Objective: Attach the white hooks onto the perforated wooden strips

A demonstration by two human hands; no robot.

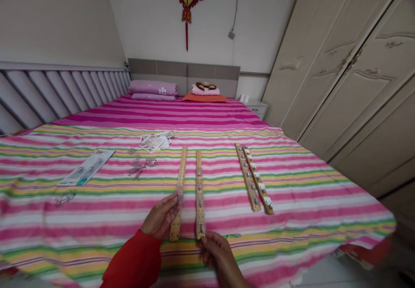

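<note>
My left hand (163, 214) is closed in a pinch on a small clear adhesive hook (180, 190), which lies over a perforated wooden strip (183, 167). Beside it on the right is a second wooden strip (198, 160) with several clear hooks along its length. My right hand (216, 251) has its thumb and fingers closed at the near end of this second strip, touching the lowest hook area. Some of the right fingers are hidden under the hand.
Two more strips lie to the right, one with clear hooks (247, 175) and one with white hooks (257, 177). On the left are loose clear hooks (138, 167), a packaged hook card (87, 168), wire pieces (65, 197) and card scraps (155, 142). Striped cloth (292, 184) covers the bed.
</note>
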